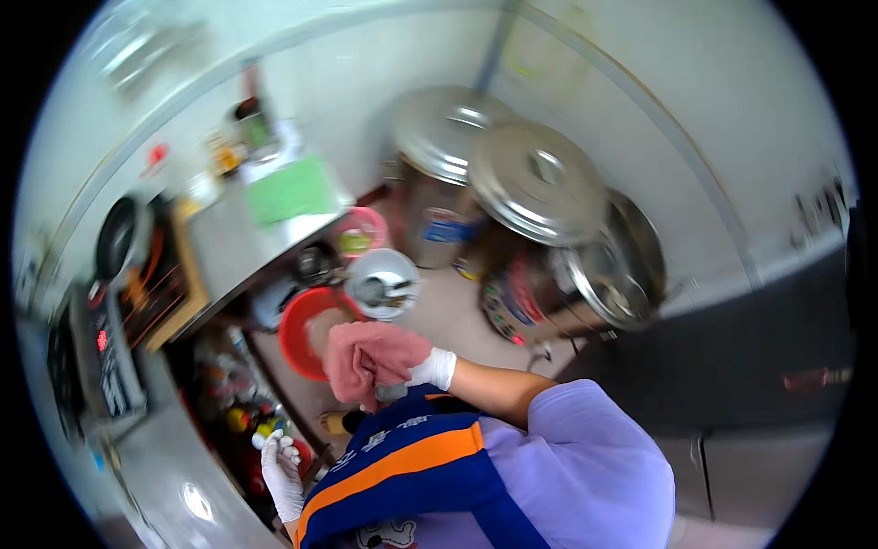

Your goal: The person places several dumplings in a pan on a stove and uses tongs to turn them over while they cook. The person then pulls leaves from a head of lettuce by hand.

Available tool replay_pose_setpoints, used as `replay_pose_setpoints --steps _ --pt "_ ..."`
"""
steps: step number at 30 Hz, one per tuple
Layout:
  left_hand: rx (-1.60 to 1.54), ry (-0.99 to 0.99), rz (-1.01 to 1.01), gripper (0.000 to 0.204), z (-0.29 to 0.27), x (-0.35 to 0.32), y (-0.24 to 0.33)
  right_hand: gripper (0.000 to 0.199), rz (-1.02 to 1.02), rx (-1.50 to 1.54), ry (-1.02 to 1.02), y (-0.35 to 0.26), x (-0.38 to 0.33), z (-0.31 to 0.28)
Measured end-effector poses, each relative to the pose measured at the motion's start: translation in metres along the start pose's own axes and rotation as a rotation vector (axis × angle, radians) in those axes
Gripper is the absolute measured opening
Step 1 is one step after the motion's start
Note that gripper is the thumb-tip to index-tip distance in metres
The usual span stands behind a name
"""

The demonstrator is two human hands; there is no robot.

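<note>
A pink cloth (370, 359) hangs bunched from my right hand (432, 370), which wears a white glove and is closed on it. Below the cloth and partly covered by it stands a red basin (299, 334). My left hand (282, 471), also in a white glove, is at the lower left beside an open under-counter shelf (240, 366). Its fingers are loosely bent and the thumb sits apart; I see nothing held in it. A white bucket (384, 274) with something dark inside stands just beyond the red basin.
Large steel pots with lids (540, 174) stand in the far corner. A pink bucket (368, 224) sits near a steel table (224, 252) bearing a green cloth (291, 190). A metal counter (183, 476) runs along the left, a dark worktop (732, 366) along the right.
</note>
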State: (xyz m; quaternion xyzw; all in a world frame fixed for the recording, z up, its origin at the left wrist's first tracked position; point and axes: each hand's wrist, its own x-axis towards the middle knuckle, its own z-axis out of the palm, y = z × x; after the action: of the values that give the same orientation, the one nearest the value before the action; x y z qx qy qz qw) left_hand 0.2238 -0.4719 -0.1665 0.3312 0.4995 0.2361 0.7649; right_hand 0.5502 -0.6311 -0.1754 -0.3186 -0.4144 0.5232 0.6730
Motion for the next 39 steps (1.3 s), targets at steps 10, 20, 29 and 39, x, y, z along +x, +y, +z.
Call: replay_pose_setpoints --steps 10,20,29,39 --pt "0.344 -0.385 -0.227 0.021 0.214 -0.019 -0.101 0.028 0.339 -0.692 1.181 -0.346 -0.378 -0.104" --pt "0.478 -0.377 -0.240 0.019 0.231 -0.041 -0.132 0.031 2.411 -1.047 0.353 -0.340 -0.468 -0.256" --pt "0.358 -0.311 -0.360 0.016 0.191 -0.056 -0.164 0.016 1.955 -0.697 0.903 -0.358 -0.521 -0.161" --pt "0.406 -0.377 -0.305 0.018 0.124 -0.024 -0.117 0.016 0.432 -0.478 1.808 -0.221 -0.486 0.003"
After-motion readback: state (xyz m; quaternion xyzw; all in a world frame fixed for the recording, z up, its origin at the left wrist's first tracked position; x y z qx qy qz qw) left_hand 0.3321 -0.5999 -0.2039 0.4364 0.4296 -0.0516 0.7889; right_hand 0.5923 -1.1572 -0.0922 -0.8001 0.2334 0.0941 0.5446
